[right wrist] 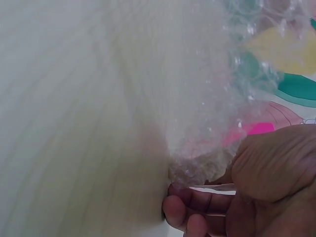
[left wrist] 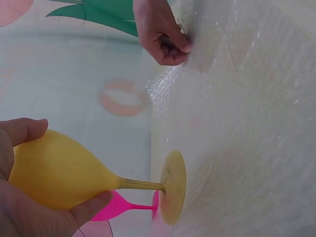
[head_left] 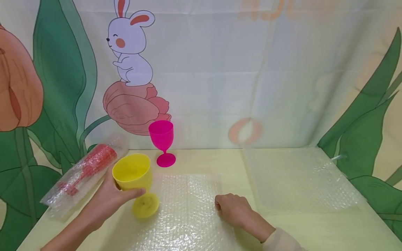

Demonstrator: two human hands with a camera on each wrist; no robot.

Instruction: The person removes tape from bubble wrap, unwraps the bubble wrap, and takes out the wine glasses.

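A yellow plastic goblet (head_left: 133, 172) is gripped round its bowl by my left hand (head_left: 106, 200), tilted a little. In the left wrist view its stem and round foot (left wrist: 173, 187) stick out beyond the fingers, just over the bubble wrap. A sheet of bubble wrap (head_left: 191, 205) lies flat across the middle of the table. At that sheet's right edge, my right hand (head_left: 233, 211) has its fingers curled. The right wrist view shows the edge of the bubble wrap (right wrist: 202, 168) pinched between thumb and fingers.
A bright pink goblet (head_left: 161, 136) stands upright behind the wrap. To the left lies a red goblet (head_left: 97, 158) rolled in bubble wrap. Another clear bubble wrap sheet (head_left: 301, 184) covers the table's right side. A printed curtain (head_left: 201, 69) hangs at the back edge.
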